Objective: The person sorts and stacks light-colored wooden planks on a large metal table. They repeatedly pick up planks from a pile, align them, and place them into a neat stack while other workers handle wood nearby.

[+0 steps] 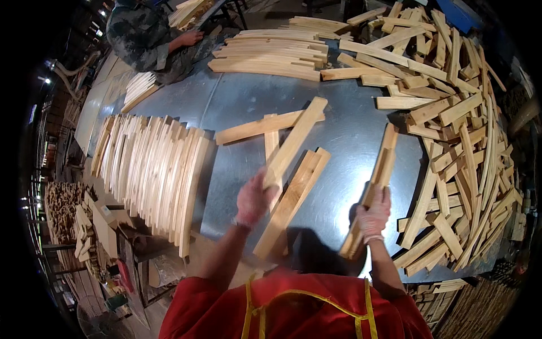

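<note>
My left hand (254, 199), in a pale thin glove, is closed round the near end of a light wooden slat (299, 137). That slat slants up and away over two others, a crosswise slat (243, 132) and a narrow upright one (271, 141). Just right of this hand, a pair of slats (299, 195) lies side by side at a slant. My right hand (374, 213), gloved too, grips what look like two wooden slats (385, 155) laid together lengthwise. Its fingers wrap over them near the middle, and their lower ends point toward me.
A grey metal tabletop (226, 169) bears everything. A neat row of slats (152, 169) stands at left, with another stack (271, 53) at the far side. A jumbled heap of slats (451, 124) fills the right. Across the table, a person in camouflage sleeves (138, 37) works.
</note>
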